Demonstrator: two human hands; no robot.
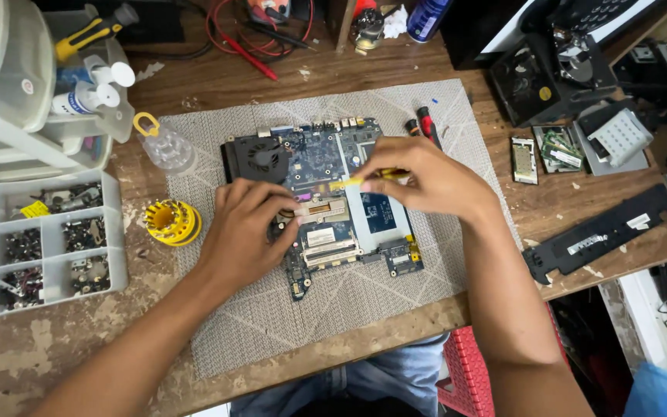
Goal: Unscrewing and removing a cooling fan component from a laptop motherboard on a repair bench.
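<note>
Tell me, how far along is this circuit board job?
Done: the bare circuit board lies out of its case on the grey mat. In hand: the left hand steadies it while the right hand works a yellow-handled tool at its middle. Left: the fan is still mounted.

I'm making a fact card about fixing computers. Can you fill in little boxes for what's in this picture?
place: worn wooden bench with a grey mat
main thing: blue circuit board with a black fan
left hand: resting on the board
right hand: holding a yellow-handled tool over the board
left side: yellow round holder, parts tray
right side: small chip boards, black strip
</note>
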